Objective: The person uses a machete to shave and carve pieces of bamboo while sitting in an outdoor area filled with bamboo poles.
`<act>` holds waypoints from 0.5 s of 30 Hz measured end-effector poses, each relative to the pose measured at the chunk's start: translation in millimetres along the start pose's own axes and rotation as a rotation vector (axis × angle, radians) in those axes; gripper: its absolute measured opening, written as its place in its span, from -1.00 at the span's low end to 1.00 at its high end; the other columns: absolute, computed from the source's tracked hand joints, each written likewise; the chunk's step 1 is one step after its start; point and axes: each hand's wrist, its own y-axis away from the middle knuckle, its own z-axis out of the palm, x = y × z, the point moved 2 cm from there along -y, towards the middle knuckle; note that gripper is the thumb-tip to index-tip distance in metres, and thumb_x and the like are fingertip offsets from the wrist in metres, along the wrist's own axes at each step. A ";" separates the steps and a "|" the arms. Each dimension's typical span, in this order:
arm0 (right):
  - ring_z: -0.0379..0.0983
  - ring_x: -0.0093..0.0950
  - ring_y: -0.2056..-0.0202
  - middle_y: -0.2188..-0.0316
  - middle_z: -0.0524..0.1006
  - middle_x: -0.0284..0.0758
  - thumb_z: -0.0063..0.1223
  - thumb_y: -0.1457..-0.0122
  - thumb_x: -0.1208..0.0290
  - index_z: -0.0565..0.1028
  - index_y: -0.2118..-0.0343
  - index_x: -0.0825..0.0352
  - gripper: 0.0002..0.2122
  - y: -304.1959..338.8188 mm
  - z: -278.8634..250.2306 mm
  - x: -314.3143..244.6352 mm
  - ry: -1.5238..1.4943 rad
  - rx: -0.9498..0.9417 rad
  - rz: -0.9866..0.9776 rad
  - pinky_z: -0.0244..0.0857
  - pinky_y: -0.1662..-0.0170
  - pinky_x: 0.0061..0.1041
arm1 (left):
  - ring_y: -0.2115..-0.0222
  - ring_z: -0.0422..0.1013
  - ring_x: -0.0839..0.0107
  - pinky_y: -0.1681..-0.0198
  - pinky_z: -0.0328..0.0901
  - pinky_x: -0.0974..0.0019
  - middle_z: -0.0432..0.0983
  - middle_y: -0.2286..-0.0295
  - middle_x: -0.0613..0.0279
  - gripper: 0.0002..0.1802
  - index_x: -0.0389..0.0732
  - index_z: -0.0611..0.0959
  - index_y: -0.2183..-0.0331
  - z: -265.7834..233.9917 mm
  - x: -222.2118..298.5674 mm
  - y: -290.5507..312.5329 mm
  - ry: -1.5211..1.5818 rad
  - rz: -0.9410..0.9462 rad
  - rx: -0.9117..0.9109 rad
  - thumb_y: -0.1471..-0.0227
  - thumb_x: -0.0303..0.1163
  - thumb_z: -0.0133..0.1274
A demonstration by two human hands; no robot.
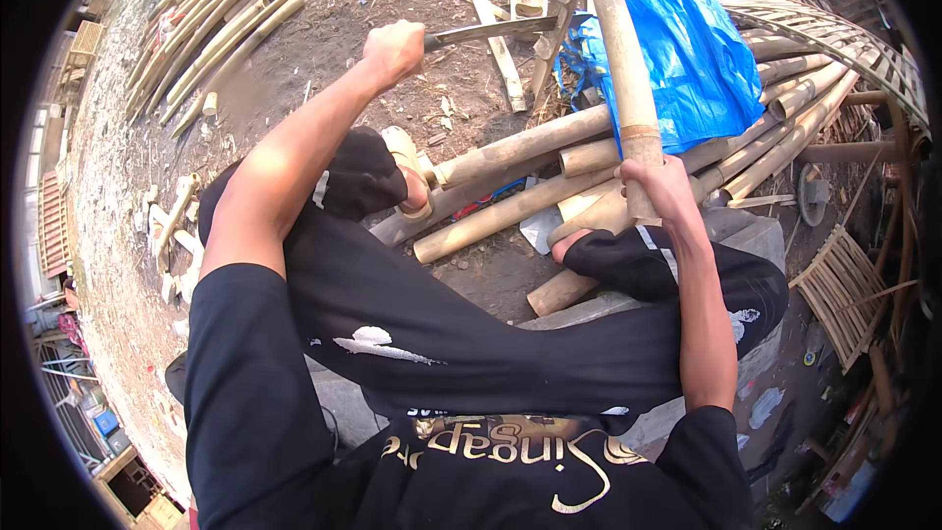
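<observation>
My left hand (394,52) is closed around the dark handle of a machete (496,29), held out ahead of me with its blade pointing right. The blade's far end meets or overlaps a narrow, ragged-edged strip of bamboo (562,34); whether they touch I cannot tell. My right hand (659,185) grips the near end of a thick bamboo pole (626,69), which slants up and away in front of a blue plastic sheet (692,59). Below the pole, several cut bamboo lengths (530,142) lie crosswise between my feet.
A stack of long bamboo poles (221,25) lies on the ground at far left. Split pieces (491,34) and chips are scattered ahead. More poles (824,88) and a slatted bamboo panel (846,285) are at right. I sit on a grey concrete slab (756,236).
</observation>
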 end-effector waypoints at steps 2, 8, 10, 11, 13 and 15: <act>0.45 -0.59 0.48 0.49 0.57 -0.35 0.29 0.11 0.39 0.56 0.36 0.41 -0.75 10.9 -12.3 -24.3 -0.055 0.084 -0.070 0.35 0.35 -0.50 | 0.33 0.59 -0.05 0.24 0.47 0.00 0.62 0.37 -0.15 -0.77 -0.30 0.69 0.40 8.2 -6.7 4.4 -0.009 -0.057 -0.070 0.01 -0.42 -0.03; 0.55 -0.46 0.33 0.35 0.55 -0.25 0.31 -0.03 0.40 0.49 0.19 0.47 -0.66 62.5 -47.1 -138.8 -0.207 0.477 -0.678 0.42 0.26 -0.47 | 0.35 0.55 -0.01 0.06 0.31 0.02 0.61 0.43 -0.08 -0.83 -0.22 0.64 0.47 32.0 -26.9 27.0 -0.028 0.005 0.015 0.05 -0.40 -0.03; 0.57 -0.44 0.28 0.33 0.55 -0.24 0.28 -0.05 0.48 0.48 0.18 0.48 -0.70 73.4 -50.8 -157.5 -0.244 0.554 -0.775 0.45 0.20 -0.46 | 0.41 0.51 -0.04 0.16 0.32 0.00 0.55 0.51 -0.08 -0.89 -0.22 0.59 0.52 37.3 -31.6 29.3 0.012 0.068 0.126 0.11 -0.40 0.02; 0.57 -0.45 0.29 0.34 0.57 -0.25 0.29 -0.03 0.50 0.50 0.21 0.47 -0.72 70.1 -47.7 -154.1 -0.266 0.576 -0.796 0.44 0.19 -0.46 | 0.44 0.49 -0.06 0.21 0.33 -0.01 0.52 0.55 -0.08 -0.90 -0.23 0.56 0.55 39.5 -33.5 32.3 0.030 0.096 0.183 0.14 -0.41 0.04; 0.57 -0.48 0.31 0.37 0.60 -0.25 0.32 0.01 0.52 0.54 0.27 0.44 -0.76 56.3 -39.9 -128.4 -0.302 0.636 -0.834 0.44 0.17 -0.45 | 0.42 0.50 -0.05 0.18 0.32 0.02 0.55 0.52 -0.11 -0.88 -0.25 0.59 0.54 31.2 -19.7 24.3 0.043 0.086 0.095 0.14 -0.40 0.04; 0.56 -0.50 0.31 0.38 0.60 -0.27 0.33 0.06 0.50 0.56 0.29 0.43 -0.75 30.0 -4.7 -59.9 -0.118 0.451 -0.553 0.43 0.16 -0.44 | 0.42 0.50 -0.04 0.18 0.32 0.04 0.56 0.50 -0.12 -0.87 -0.26 0.61 0.53 24.5 -17.3 21.6 0.021 0.061 0.004 0.14 -0.40 0.04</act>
